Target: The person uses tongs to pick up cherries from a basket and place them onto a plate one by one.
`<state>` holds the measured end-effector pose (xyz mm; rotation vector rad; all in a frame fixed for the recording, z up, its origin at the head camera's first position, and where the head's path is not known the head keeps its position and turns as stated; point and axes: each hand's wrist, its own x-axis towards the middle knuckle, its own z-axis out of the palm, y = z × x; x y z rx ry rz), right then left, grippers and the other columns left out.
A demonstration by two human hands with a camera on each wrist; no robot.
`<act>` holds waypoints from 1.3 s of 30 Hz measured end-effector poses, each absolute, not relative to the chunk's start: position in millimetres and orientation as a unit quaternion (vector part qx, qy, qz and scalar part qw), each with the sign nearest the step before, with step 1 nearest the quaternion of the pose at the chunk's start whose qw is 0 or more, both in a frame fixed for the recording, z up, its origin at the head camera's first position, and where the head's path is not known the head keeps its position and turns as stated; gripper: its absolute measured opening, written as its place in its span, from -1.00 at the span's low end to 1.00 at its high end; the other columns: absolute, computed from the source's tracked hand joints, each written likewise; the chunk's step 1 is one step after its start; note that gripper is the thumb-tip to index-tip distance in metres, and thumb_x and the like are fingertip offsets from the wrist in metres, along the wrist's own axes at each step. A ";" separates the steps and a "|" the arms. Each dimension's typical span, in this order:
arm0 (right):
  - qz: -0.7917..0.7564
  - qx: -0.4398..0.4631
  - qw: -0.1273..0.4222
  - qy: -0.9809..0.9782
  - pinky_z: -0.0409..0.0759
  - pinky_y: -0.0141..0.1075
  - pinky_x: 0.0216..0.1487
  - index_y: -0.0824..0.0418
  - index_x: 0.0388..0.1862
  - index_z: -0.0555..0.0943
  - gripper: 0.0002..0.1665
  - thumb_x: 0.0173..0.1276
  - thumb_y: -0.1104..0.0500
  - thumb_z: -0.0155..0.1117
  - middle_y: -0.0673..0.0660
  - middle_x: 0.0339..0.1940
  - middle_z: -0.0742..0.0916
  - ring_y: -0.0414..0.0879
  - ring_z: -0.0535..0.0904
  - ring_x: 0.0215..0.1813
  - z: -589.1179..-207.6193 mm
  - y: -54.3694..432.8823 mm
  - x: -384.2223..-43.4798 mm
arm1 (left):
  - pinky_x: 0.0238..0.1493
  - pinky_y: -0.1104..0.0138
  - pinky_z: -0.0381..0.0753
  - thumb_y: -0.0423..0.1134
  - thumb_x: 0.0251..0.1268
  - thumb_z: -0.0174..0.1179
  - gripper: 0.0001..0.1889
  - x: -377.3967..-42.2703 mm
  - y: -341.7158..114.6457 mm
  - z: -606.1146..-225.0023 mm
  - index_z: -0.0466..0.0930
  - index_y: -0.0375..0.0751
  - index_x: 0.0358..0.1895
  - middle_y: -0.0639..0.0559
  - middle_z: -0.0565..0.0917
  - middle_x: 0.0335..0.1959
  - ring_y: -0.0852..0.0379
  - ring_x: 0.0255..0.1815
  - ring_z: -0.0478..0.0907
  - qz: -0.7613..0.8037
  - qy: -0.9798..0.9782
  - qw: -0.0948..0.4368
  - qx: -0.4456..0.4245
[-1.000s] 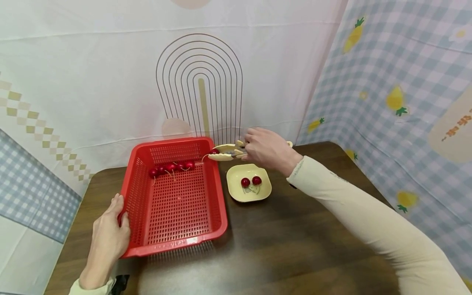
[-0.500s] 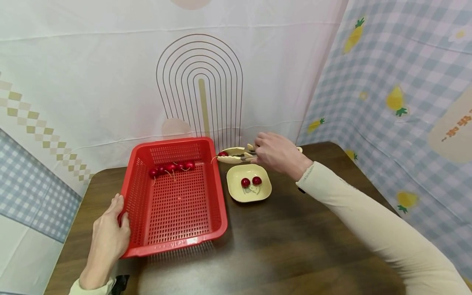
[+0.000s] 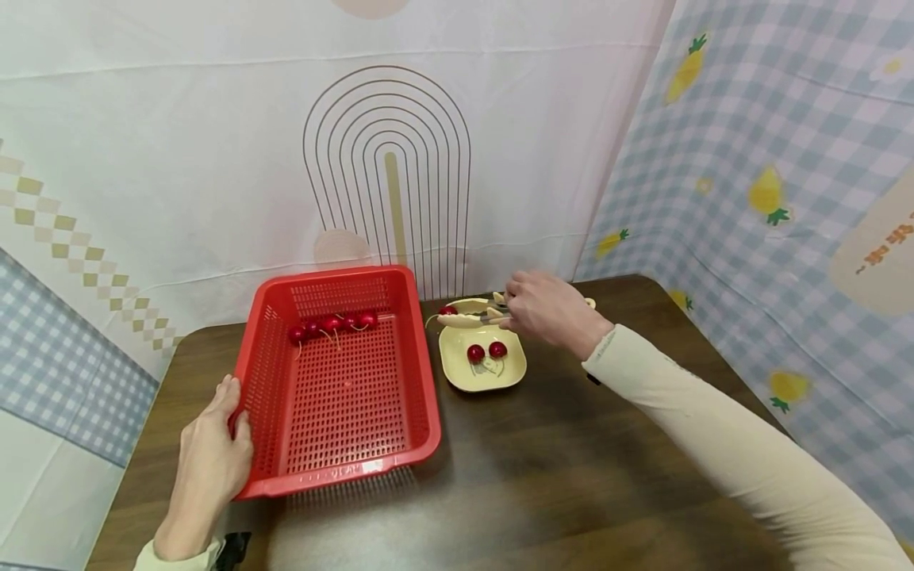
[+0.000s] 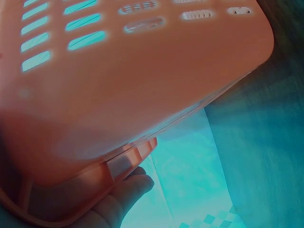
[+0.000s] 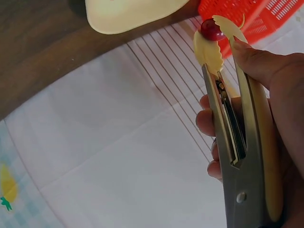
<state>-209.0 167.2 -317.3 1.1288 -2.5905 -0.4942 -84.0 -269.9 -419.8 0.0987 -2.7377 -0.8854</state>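
Observation:
My left hand grips the left rim of a red plastic basket, which has slotted sides and floor. Several red cherries with stems lie in a row towards the basket's far end. My right hand holds cream-tipped tongs, fingers wrapped round the handles. Between the tong tips is one cherry, its stem hanging out to the left in the head view. The tips are over the far edge of a small pale-yellow dish, where two cherries lie side by side.
Basket and dish stand close together on a dark wooden table. A white printed cloth hangs right behind them, and a checked cloth hangs along the right side.
My right hand has moved right and slightly nearer, carrying the cherry in the tongs from the basket's right rim to above the dish's far edge. My left hand has stayed on the basket.

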 end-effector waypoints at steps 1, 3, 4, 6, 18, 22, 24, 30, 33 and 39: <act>-0.171 0.390 0.133 -0.895 0.62 -0.14 -0.17 0.23 -0.41 0.75 -0.59 0.44 -0.08 0.33 0.10 -0.38 0.74 0.03 0.57 -0.25 -319.2 168.0 -208.9 | 0.46 -0.25 0.27 -0.44 0.49 -0.02 -0.44 -84.0 -269.9 -419.8 0.21 -0.53 0.49 -0.43 0.25 0.53 -0.45 0.51 0.26 -0.305 -0.943 0.131 0.034; -0.169 0.389 0.126 -0.897 0.63 -0.13 -0.14 0.23 -0.40 0.76 -0.59 0.44 -0.07 0.33 0.10 -0.37 0.75 0.04 0.59 -0.23 -322.6 169.5 -208.8 | 0.47 -0.25 0.27 -0.44 0.49 -0.02 -0.45 -83.9 -270.0 -419.8 0.22 -0.53 0.49 -0.43 0.25 0.53 -0.45 0.51 0.26 -0.305 -0.943 0.132 0.034; -0.168 0.389 0.124 -0.897 0.63 -0.13 -0.13 0.24 -0.39 0.76 -0.59 0.44 -0.07 0.32 0.11 -0.36 0.75 0.04 0.60 -0.22 -324.3 170.3 -208.6 | 0.47 -0.25 0.27 -0.44 0.49 -0.02 -0.44 -83.9 -269.9 -419.8 0.22 -0.53 0.49 -0.42 0.25 0.53 -0.45 0.51 0.27 -0.305 -0.942 0.132 0.034; -0.166 0.385 0.118 -0.900 0.64 -0.12 -0.10 0.25 -0.39 0.76 -0.59 0.44 -0.06 0.33 0.12 -0.35 0.76 0.05 0.61 -0.21 -326.7 171.6 -208.1 | 0.47 -0.25 0.26 -0.44 0.49 -0.02 -0.44 -83.7 -269.9 -419.7 0.21 -0.52 0.50 -0.42 0.25 0.53 -0.45 0.51 0.26 -0.306 -0.942 0.130 0.035; -0.147 0.368 0.096 -0.913 0.63 -0.10 -0.03 0.27 -0.38 0.75 -0.57 0.41 -0.09 0.34 0.14 -0.31 0.77 0.06 0.62 -0.18 -334.2 174.4 -208.4 | 0.49 -0.24 0.24 -0.43 0.50 -0.03 -0.44 -83.9 -270.0 -420.6 0.20 -0.51 0.50 -0.42 0.24 0.53 -0.45 0.52 0.25 -0.309 -0.942 0.130 0.034; -0.145 0.363 0.092 -0.916 0.64 -0.10 0.01 0.28 -0.36 0.75 -0.56 0.41 -0.10 0.35 0.15 -0.28 0.78 0.06 0.63 -0.16 -334.1 175.6 -208.2 | 0.49 -0.23 0.24 -0.43 0.49 -0.03 -0.44 -83.4 -269.6 -419.5 0.20 -0.50 0.51 -0.40 0.24 0.54 -0.44 0.52 0.25 -0.308 -0.941 0.133 0.033; -0.145 0.363 0.092 -0.916 0.64 -0.09 0.04 0.30 -0.35 0.76 -0.55 0.41 -0.10 0.35 0.16 -0.27 0.78 0.06 0.63 -0.16 -333.9 176.1 -208.3 | 0.48 -0.23 0.26 -0.44 0.49 -0.02 -0.44 -83.4 -269.7 -418.9 0.21 -0.50 0.51 -0.40 0.25 0.53 -0.44 0.51 0.27 -0.306 -0.942 0.135 0.033; -0.147 0.365 0.096 -0.914 0.66 -0.09 0.05 0.30 -0.33 0.76 -0.54 0.42 -0.10 0.33 0.17 -0.25 0.79 0.07 0.64 -0.14 -331.2 175.0 -208.6 | 0.47 -0.25 0.26 -0.43 0.49 -0.03 -0.45 -84.1 -270.8 -420.6 0.21 -0.52 0.50 -0.42 0.25 0.53 -0.45 0.51 0.26 -0.304 -0.942 0.136 0.029; -0.142 0.360 0.092 -0.917 0.67 -0.09 0.00 0.29 -0.32 0.76 -0.55 0.43 -0.10 0.32 0.16 -0.25 0.78 0.06 0.63 -0.15 -329.4 173.8 -209.5 | 0.46 -0.26 0.27 -0.43 0.49 -0.03 -0.45 -83.7 -270.6 -420.1 0.22 -0.53 0.49 -0.43 0.25 0.52 -0.46 0.50 0.27 -0.305 -0.942 0.137 0.028; -0.131 0.359 0.083 -0.920 0.66 -0.11 -0.08 0.27 -0.38 0.74 -0.57 0.44 -0.09 0.32 0.15 -0.29 0.76 0.04 0.58 -0.21 -324.3 170.5 -210.7 | 0.46 -0.26 0.27 -0.43 0.49 -0.03 -0.44 -83.4 -269.0 -418.4 0.21 -0.52 0.50 -0.41 0.24 0.54 -0.45 0.51 0.27 -0.306 -0.942 0.133 0.032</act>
